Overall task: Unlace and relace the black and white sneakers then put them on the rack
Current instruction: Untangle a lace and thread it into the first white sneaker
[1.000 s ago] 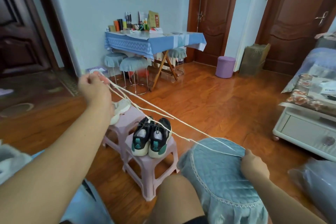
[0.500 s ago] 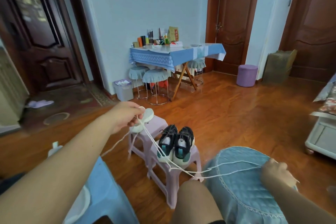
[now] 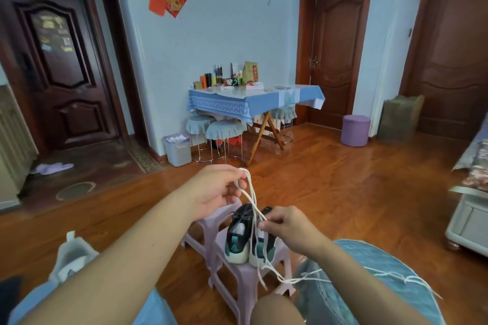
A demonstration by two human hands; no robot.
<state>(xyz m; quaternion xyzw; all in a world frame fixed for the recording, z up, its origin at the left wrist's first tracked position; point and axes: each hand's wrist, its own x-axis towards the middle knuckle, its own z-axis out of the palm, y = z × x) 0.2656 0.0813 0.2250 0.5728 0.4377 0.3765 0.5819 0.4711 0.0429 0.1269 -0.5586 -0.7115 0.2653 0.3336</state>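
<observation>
Pale blue walls (image 3: 224, 21) meet a glossy wooden floor (image 3: 343, 187); dark doors (image 3: 332, 47) flank a blue-clothed folding table (image 3: 253, 103), stools (image 3: 225, 129) seemingly tucked beneath.
</observation>
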